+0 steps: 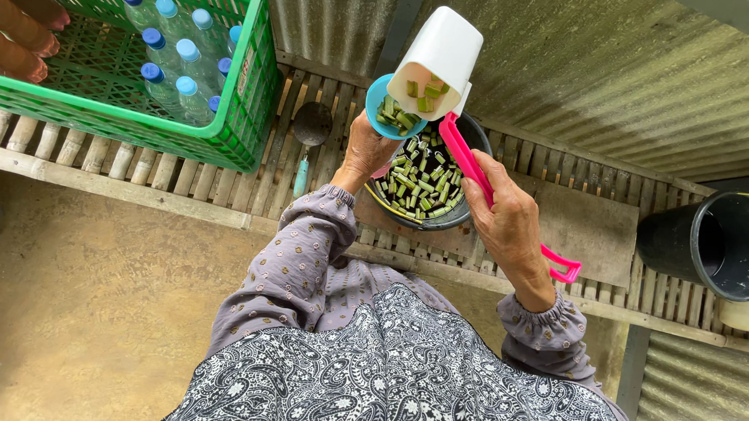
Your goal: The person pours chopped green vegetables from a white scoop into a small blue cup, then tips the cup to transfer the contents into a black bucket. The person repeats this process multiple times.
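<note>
My right hand [508, 223] gripped the pink-handled white plastic scoop [435, 62]; my left hand [366, 149] clasped the small blue bowl [387, 107] (tilted) — green vegetable pieces [416, 174] risked spilling past the dark round pot [474, 139].

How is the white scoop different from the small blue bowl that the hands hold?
The white scoop is tall and boxy with a long pink handle; the blue bowl is small, round and has no handle. The right hand tilts the scoop, mouth down; the left hand holds the bowl below it. Both contain cut green pieces.
</note>
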